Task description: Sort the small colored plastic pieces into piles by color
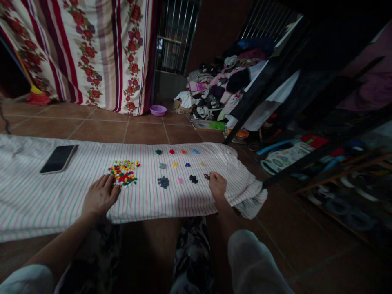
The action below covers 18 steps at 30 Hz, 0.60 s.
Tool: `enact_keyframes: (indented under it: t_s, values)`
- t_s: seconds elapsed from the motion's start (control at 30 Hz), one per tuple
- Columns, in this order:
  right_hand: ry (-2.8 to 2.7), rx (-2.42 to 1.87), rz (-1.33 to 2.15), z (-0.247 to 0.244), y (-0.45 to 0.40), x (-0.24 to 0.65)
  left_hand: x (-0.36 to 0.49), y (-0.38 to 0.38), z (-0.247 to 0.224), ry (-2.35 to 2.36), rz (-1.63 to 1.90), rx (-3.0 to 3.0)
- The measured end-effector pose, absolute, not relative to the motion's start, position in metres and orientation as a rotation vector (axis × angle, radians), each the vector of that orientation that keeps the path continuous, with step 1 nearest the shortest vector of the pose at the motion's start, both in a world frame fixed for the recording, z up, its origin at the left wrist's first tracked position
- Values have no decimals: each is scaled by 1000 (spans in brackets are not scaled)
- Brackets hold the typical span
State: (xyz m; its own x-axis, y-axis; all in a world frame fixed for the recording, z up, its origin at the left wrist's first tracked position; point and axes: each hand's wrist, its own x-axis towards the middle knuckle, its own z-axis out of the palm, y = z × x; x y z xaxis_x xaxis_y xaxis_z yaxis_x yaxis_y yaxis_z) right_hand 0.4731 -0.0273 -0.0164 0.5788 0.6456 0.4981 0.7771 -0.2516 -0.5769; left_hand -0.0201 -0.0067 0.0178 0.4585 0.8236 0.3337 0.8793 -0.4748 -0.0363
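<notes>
My left hand (100,193) lies flat, fingers stretched out, at the near left edge of a mixed heap of small coloured pieces (124,173), mostly red, yellow, green and white. My right hand (218,184) has its fingertips pinched together at a small pile of dark brown pieces (207,177); whatever is between them is hidden. Left of it are a black pile (193,179), a pink pile (180,180) and a larger dark grey pile (163,182). Farther back sit more single-colour piles, including yellow (175,164), purple (188,164), red (172,151) and light blue (195,151).
A striped cloth (92,163) covers the low surface, its right end bunched over the edge. A phone (59,159) lies at the left. Beyond are a purple basin (158,110), a heap of clothes (214,87) and a floral curtain (104,53). Dark poles rise on the right.
</notes>
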Motion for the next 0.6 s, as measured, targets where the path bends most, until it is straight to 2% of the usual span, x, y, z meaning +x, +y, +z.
enact_keyframes:
  t_s: [0.3,0.6]
  values:
    - [-1141,-1989,-178,-21,-27,470,-23,-4,14,-1489,-419,-2538]
    - [-1191,-1974,-202,-20,-31,465,-24,-5,11,-1413,-277,-2461]
